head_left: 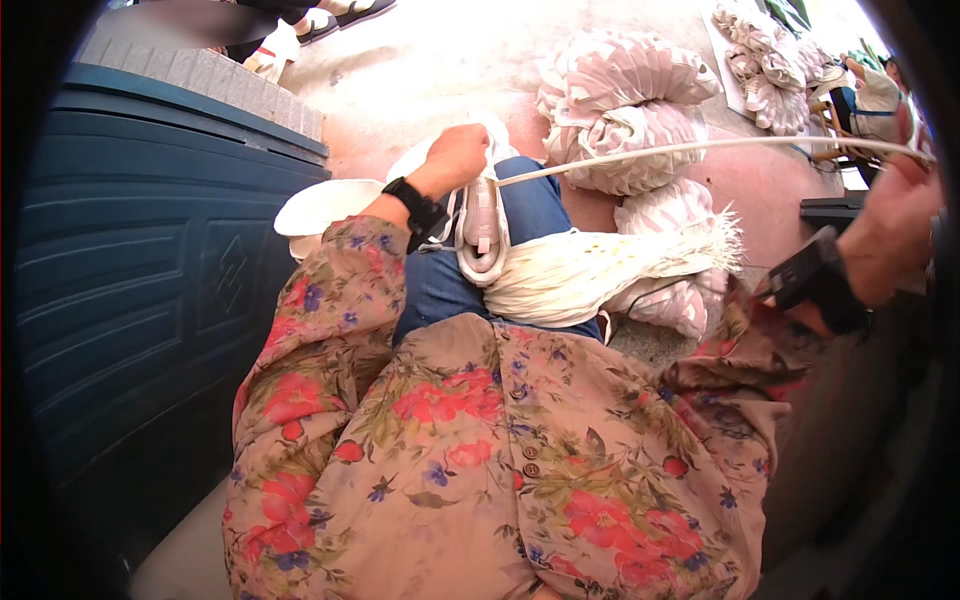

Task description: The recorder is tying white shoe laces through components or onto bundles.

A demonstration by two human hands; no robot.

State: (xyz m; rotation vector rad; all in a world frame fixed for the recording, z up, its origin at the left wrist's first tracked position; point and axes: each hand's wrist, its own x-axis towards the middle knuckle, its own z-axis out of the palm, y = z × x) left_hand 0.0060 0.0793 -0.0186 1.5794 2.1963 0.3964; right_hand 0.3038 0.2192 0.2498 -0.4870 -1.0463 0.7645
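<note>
I sit with a bundle of pale cream strips (590,272) lying across my lap on blue trousers. My left hand (455,157) is closed over a white woven piece (481,222) resting on my knee. One long cream strip (680,151) runs taut from that hand to the far right. My right hand (895,215), raised at the right edge, grips the strip's other end. Both wrists wear black bands.
A dark blue panelled door (150,260) stands close on my left. Several folded white-and-pink woven pieces (625,110) lie heaped on the pink floor ahead, with more at the far right (765,70). Another person's feet (320,20) show at the top.
</note>
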